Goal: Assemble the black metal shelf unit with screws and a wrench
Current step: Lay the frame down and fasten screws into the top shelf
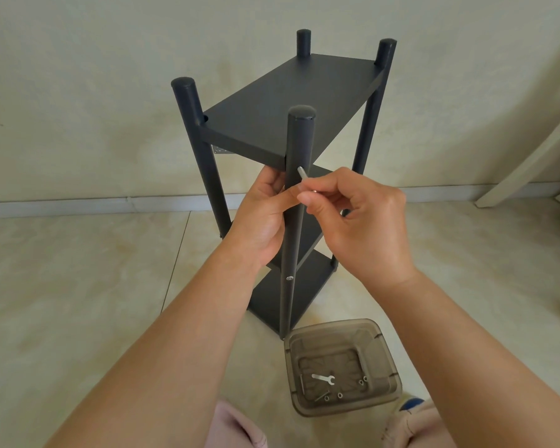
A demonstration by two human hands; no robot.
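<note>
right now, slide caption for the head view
Right hand brings a screw to the shelf unit's front post, left hand steadying.

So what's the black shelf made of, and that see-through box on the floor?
The shelf looks like metal with a matte black coating: thin flat boards, round tube posts, no shine. The box looks like smoky brown plastic, since you can see the small wrench through it. Neither can be confirmed by look alone.

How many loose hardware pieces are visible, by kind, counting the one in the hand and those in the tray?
Screws: 1, pinched in the right hand, screw against the shelf post
Wrenches: 1, wrench in the tray
Washers: 4
Thin dark pins: 2
Total: 8
</note>
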